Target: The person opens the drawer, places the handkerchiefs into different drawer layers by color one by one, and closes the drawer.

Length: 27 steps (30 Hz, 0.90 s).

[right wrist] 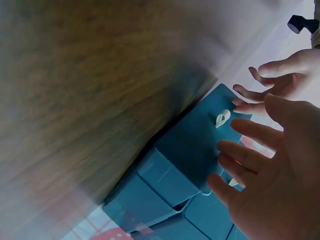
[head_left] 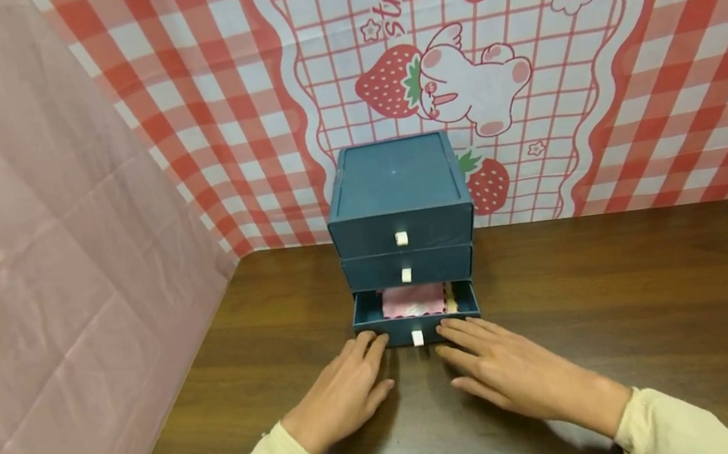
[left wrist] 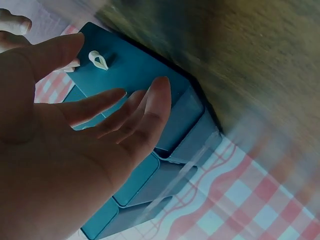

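A dark blue chest of drawers (head_left: 395,178) stands on the table against the cloth backdrop. Its bottom drawer (head_left: 377,330) is pulled partway out, while the upper two look closed. Inside that drawer lies a folded pink cloth (head_left: 412,300) beside a narrow yellowish item (head_left: 451,298). My left hand (head_left: 343,392) has its extended fingertips at the left part of the drawer front. On the right part, the fingers of my right hand (head_left: 514,367) reach the same front. Between the hands is a white pull tab (head_left: 417,338), held by neither.
Brown wood-grain table (head_left: 619,302) extends to both sides of the chest. Behind it hangs a red-and-white checked cloth (head_left: 242,121) with strawberry prints. A plain pink cloth (head_left: 54,257) hangs along the left side.
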Available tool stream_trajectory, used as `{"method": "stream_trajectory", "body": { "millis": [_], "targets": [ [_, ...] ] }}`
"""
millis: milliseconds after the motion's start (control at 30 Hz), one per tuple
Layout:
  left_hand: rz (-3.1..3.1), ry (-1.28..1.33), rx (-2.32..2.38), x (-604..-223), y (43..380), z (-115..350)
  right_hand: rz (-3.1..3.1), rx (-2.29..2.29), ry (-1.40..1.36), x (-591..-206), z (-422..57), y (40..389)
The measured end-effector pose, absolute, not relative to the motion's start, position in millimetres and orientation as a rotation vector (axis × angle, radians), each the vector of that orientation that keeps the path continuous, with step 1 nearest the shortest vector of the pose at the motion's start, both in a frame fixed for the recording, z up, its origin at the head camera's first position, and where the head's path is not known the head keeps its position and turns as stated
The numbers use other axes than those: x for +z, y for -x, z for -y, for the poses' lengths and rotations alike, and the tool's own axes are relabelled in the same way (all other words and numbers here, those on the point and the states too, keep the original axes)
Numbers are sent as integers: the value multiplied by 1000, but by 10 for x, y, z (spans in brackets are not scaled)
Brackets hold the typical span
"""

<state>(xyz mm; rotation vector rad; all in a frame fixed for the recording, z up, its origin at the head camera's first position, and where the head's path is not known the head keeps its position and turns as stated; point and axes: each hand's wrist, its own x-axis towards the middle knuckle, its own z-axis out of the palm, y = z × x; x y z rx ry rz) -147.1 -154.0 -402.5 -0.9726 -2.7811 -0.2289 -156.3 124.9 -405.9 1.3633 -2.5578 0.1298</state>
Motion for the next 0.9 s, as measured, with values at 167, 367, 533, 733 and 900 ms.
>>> {"method": "stream_trajectory", "body": {
  "millis": [167,367,533,733,900],
  "targets": [
    [2796,979,-233,-4035,1537,1507,2585,129,-1336,-4063,-1278,1636],
    [2821,967,-245,-4048,1612,1463,2608,132,-1296,-4072,-1335,1751],
    [2821,974,-246,-4064,1690,1418,2610,116,-1268,-4066,-1403,1865],
    [2806,989,-272,-4086,1775,1384,2593,133,-1242,-4034,-1451,1989],
    [2815,994,-302,-4108,1768,1405,2567,104,-1238,-4025,-1434,1983]
  ]
}}
